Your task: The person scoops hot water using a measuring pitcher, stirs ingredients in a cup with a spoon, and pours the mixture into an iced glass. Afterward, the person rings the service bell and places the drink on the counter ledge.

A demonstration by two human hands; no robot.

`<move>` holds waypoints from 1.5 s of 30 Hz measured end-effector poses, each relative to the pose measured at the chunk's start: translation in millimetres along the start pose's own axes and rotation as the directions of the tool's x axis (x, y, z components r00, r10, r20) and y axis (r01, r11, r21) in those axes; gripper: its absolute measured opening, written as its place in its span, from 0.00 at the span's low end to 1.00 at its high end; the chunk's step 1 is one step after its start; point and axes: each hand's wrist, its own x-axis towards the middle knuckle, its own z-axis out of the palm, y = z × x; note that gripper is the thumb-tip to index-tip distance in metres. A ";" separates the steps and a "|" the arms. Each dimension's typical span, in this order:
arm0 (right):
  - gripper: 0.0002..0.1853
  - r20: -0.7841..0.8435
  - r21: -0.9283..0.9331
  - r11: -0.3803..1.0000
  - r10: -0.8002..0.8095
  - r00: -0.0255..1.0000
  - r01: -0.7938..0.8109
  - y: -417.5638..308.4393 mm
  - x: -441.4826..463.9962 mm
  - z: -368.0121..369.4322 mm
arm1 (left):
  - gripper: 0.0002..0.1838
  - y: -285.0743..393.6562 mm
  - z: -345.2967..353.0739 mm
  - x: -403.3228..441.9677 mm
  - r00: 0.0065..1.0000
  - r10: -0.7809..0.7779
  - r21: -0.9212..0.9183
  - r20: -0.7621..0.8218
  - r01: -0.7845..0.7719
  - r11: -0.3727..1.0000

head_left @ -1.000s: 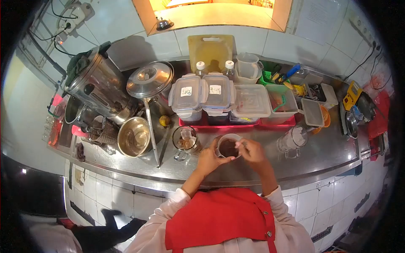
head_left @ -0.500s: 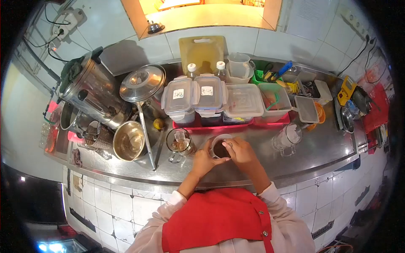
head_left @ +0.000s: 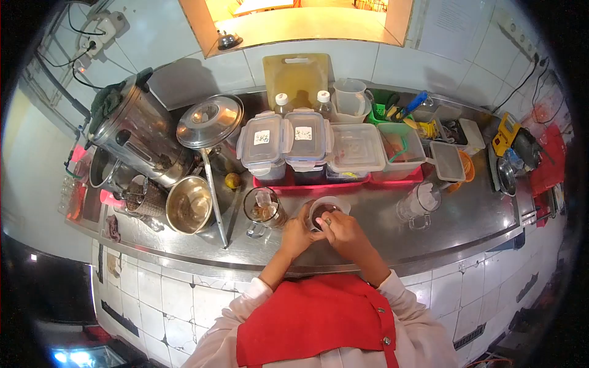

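A white cup (head_left: pixel 345 203) with dark brown liquid in it stands on the steel counter in front of me. My left hand (head_left: pixel 299 232) is wrapped round the cup's left side. Over the near rim, my right hand (head_left: pixel 343 232) is closed in a pinch, its fingertips at the cup's opening. A small shiny spot shows at those fingers, but whatever they grip is too small to make out. Just left of the cup is a glass mug (head_left: pixel 264 208) with ice cubes and some brown liquid. Further right stands another glass mug (head_left: pixel 419 205) holding ice.
Lidded plastic containers (head_left: pixel 261 144) stand in a pink tray (head_left: pixel 288 189) behind the cup. To the left are a steel bowl (head_left: pixel 189 205), a long-handled lidded pot (head_left: pixel 208 119) and a large steel urn (head_left: pixel 138 132). An orange basket (head_left: pixel 467 167) sits at the right.
My right hand has shifted slightly left and down at the cup's opening. The cup appears tilted a little differently, with my left hand still round it.
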 end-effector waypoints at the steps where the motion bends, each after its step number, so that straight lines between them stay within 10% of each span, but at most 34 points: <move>1: 0.06 -0.023 0.027 0.999 -0.047 0.999 0.047 3.5 1.2 2.6 | 0.46 -2.9 2.0 0.9 0.997 0.071 -0.013 -0.039 -0.072 0.997; 26: 0.12 -0.103 -0.173 0.984 -0.067 0.992 0.048 18.4 -14.6 1.3 | 0.50 11.1 -5.6 -2.5 0.979 0.171 0.042 -0.114 -0.167 0.985; 30: 0.11 -0.109 0.037 0.998 -0.041 0.993 0.045 12.5 -8.3 10.1 | 0.50 3.1 -0.2 -1.7 0.991 0.111 -0.002 -0.078 -0.112 0.994; 32: 0.05 -0.199 -0.092 0.968 -0.249 0.948 0.235 15.3 0.1 8.8 | 0.51 0.4 1.3 -1.9 0.990 0.111 -0.012 -0.086 -0.113 0.994; 37: 0.06 -0.239 -0.315 0.944 -0.176 0.955 0.095 20.4 -15.1 8.7 | 0.54 2.5 -0.4 -3.9 0.985 0.137 0.047 -0.107 -0.133 0.990; 41: 0.08 -0.106 0.331 0.934 0.181 0.978 -0.136 0.9 -4.4 8.8 | 0.53 15.8 -11.3 -5.1 0.999 -0.028 0.099 0.021 0.025 0.995; 45: 0.08 -0.183 -0.112 0.968 -0.243 0.953 0.226 25.0 -5.1 3.1 | 0.53 13.1 -10.9 -5.1 1.000 0.018 0.059 -0.013 -0.017 0.998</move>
